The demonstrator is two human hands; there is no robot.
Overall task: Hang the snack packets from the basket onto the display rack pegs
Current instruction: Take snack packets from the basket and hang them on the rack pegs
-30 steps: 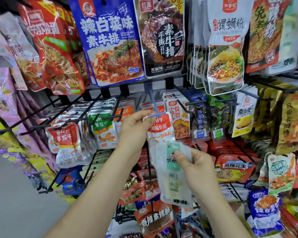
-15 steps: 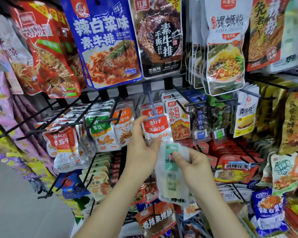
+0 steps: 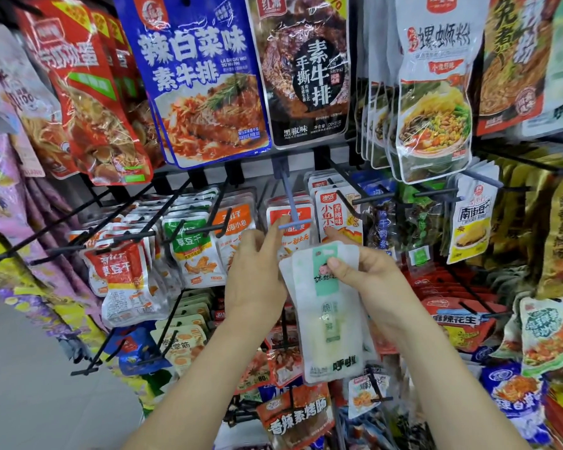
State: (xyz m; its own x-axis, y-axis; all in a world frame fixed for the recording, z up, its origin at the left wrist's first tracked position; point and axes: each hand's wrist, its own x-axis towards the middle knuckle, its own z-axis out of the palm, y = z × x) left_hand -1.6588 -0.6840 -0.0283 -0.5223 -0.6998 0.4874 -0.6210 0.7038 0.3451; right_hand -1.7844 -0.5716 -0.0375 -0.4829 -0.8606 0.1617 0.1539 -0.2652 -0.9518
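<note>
Mid-hang. The right hand pinches the top of a white-and-green packet, thumb on the front just beside the hang hole, and the packet dangles below it. It sits just under the tip of the blue peg and is not on it yet. The left hand is up by the peg end with its fingers mostly straight, index tip at the crossbar, gripping nothing that I can see, though it is blurry. A red packet already hangs on that peg, and the rack around it is full. What's left is lining the hole up with the tip and sliding the packet on. The basket is out of view, so the remaining count is unknown.
</note>
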